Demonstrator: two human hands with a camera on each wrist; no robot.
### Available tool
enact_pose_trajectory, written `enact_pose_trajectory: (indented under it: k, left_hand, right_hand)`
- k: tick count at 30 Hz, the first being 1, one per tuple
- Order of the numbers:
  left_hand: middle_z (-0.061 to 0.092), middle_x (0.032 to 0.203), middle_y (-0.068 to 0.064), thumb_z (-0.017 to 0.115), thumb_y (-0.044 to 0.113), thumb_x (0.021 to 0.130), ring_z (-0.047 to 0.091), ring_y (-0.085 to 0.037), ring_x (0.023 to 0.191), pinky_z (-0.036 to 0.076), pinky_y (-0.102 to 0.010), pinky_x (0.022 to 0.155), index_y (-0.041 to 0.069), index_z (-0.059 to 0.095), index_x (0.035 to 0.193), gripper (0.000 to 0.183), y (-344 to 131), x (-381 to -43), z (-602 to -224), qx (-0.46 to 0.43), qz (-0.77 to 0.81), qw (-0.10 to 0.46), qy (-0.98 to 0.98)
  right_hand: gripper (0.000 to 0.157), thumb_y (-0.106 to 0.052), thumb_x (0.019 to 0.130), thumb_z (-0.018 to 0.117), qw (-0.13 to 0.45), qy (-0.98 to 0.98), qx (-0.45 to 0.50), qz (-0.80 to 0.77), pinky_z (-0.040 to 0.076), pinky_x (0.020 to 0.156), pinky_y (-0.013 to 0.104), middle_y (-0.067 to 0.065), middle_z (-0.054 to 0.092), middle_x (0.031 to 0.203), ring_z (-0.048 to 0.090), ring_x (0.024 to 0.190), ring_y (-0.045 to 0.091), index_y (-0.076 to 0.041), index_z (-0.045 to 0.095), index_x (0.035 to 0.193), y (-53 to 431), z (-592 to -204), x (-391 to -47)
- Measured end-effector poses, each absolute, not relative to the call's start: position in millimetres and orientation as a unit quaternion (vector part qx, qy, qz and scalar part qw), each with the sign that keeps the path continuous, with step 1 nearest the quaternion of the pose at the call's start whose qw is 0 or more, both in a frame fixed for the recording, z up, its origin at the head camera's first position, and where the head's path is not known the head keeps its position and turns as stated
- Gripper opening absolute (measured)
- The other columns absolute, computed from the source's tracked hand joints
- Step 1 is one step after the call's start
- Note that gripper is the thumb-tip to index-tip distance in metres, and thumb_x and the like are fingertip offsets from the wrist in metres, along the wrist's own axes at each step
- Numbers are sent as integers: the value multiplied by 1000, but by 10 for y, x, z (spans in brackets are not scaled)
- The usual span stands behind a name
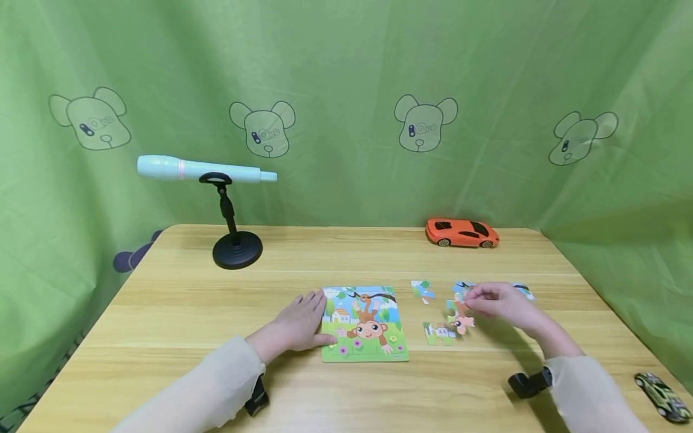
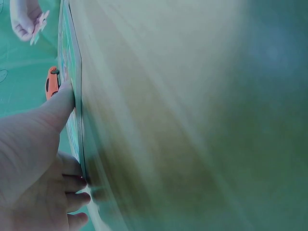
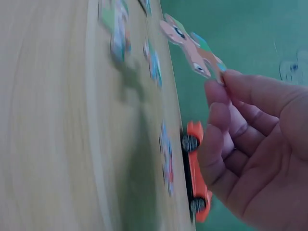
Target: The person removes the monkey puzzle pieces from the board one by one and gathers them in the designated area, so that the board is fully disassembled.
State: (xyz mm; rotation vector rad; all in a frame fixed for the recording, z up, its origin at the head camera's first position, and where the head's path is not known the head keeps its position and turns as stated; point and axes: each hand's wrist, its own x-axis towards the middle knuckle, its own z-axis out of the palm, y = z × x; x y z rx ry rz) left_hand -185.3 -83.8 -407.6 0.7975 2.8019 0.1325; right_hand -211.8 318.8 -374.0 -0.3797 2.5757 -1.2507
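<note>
A square picture board (image 1: 373, 307) showing a monkey hanging from a branch lies on the table. My left hand (image 1: 298, 322) rests at its left side, fingers extended along the edge and thumb over the lower left corner. To the right, my right hand (image 1: 503, 304) pinches a jigsaw piece (image 3: 187, 45) with part of the monkey's face between thumb and forefinger, raised above the wood. Around it lie loose pieces: a house-and-fence piece (image 1: 438, 334), a blue-and-green piece (image 1: 423, 290), and branch pieces (image 1: 523, 290) partly covered by the hand.
An orange toy car (image 1: 462, 233) stands at the table's back right. A light blue microphone (image 1: 216, 171) sits on a black stand (image 1: 237, 249) at back left. A small patterned car (image 1: 663, 397) is near the right edge. A green curtain (image 1: 346, 72) hangs behind.
</note>
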Motion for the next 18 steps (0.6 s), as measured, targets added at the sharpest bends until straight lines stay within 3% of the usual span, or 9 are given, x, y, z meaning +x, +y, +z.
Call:
enact_pose_trajectory:
  k: [8, 13, 18]
  left_hand:
    - [19, 148, -20, 47, 57, 88, 19, -31, 135, 17, -44, 108, -5, 25, 142, 85, -837, -1853, -4080, 272, 44, 114, 955]
    - [19, 148, -20, 47, 57, 88, 19, -31, 135, 17, -43, 108, -5, 25, 142, 85, -839, -1857, -4087, 272, 42, 114, 955]
    - [19, 148, -20, 47, 57, 88, 19, -31, 135, 18, -44, 108, -5, 26, 142, 85, -840, -1852, -4084, 273, 40, 112, 954]
  right_hand:
    - [22, -11, 92, 56, 158, 882, -157, -416, 45, 54, 27, 5, 56, 73, 48, 59, 11, 10, 60, 95, 3566, -3818, -2109]
    - [22, -12, 92, 55, 195, 877, -147, -415, 46, 55, 26, 4, 58, 74, 50, 61, 10, 10, 60, 95, 3688, -3899, -2128]
    - [17, -10, 90, 58, 192, 888, -145, -391, 45, 53, 25, 3, 55, 72, 49, 60, 10, 7, 63, 92, 3731, -3984, -2141]
